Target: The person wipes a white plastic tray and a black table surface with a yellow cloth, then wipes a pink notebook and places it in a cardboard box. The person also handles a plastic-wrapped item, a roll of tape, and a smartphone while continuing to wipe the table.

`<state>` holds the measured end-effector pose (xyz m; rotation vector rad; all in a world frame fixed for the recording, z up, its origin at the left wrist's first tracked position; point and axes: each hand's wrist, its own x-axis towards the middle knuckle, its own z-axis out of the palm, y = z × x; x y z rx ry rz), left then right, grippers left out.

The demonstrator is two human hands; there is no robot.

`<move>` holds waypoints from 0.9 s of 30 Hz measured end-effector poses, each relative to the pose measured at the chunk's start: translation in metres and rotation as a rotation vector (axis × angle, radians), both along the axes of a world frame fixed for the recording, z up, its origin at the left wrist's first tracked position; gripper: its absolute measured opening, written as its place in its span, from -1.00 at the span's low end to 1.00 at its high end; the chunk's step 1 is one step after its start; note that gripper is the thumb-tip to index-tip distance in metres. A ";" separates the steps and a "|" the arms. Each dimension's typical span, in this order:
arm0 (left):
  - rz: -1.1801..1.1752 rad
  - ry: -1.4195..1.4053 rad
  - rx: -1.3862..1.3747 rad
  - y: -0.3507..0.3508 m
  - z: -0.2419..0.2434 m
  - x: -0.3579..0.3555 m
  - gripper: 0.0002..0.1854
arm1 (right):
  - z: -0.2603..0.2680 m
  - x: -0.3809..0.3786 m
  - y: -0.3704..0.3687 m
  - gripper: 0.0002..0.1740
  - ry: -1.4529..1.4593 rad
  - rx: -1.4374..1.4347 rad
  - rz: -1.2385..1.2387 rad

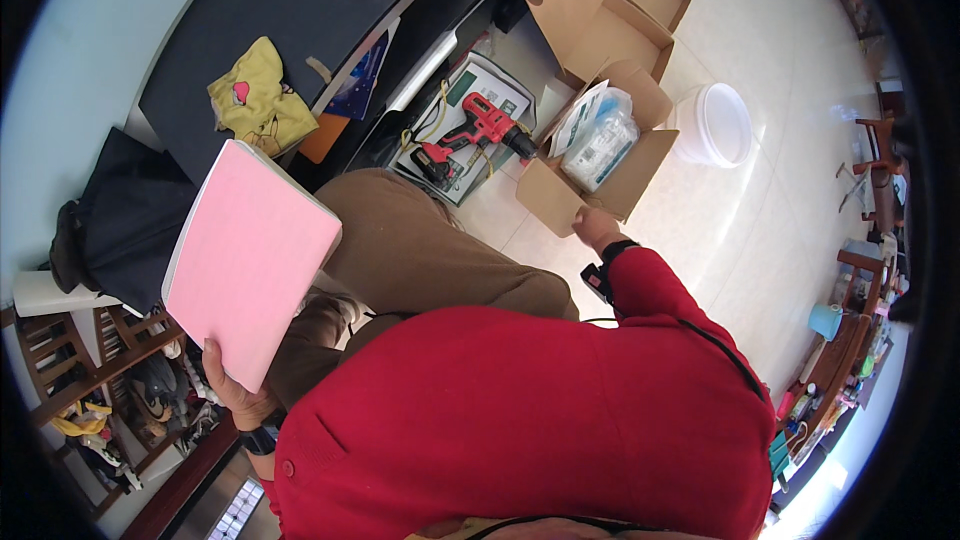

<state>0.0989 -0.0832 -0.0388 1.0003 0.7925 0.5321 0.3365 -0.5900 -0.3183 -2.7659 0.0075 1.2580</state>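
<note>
My left hand point(234, 394) grips the lower edge of a thick pink-covered book or pad point(255, 262), its thumb on the cover. On the right, my right hand point(596, 229) is closed at the flap of an opened cardboard box point(551, 197); its fingertips are partly hidden. Inside that box lie a clear plastic-wrapped packet point(602, 148) and printed papers point(577, 120). A red and black cordless drill point(480, 127) rests on a box with printed sheets point(469, 94), left of the cardboard box.
More open cardboard boxes point(615, 37) stand behind. A white plastic bucket point(716, 126) is on the tiled floor. At the left, a yellow cloth point(262, 101) lies on the dark desk point(217, 30), beside a black bag point(124, 217). A wooden shoe rack point(97, 382) is at lower left.
</note>
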 end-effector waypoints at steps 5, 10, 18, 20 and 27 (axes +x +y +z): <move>-0.017 -0.025 0.001 0.001 0.002 0.001 -0.36 | -0.005 0.054 0.002 -0.59 -0.204 0.155 -0.237; -0.071 -0.017 -0.028 -0.002 0.013 0.004 -0.38 | 0.011 0.088 0.008 -0.56 -0.338 0.105 -0.261; -0.026 -0.017 -0.003 -0.012 0.020 0.025 -0.47 | 0.027 0.074 -0.061 -0.52 -0.740 -0.320 -0.578; -0.035 -0.007 -0.015 -0.010 0.017 0.028 -0.48 | 0.015 0.074 -0.077 -0.59 -0.502 -0.194 -0.703; -0.037 0.009 0.006 0.001 0.003 0.031 -0.37 | -0.054 0.051 -0.109 -0.65 -0.364 0.088 -0.619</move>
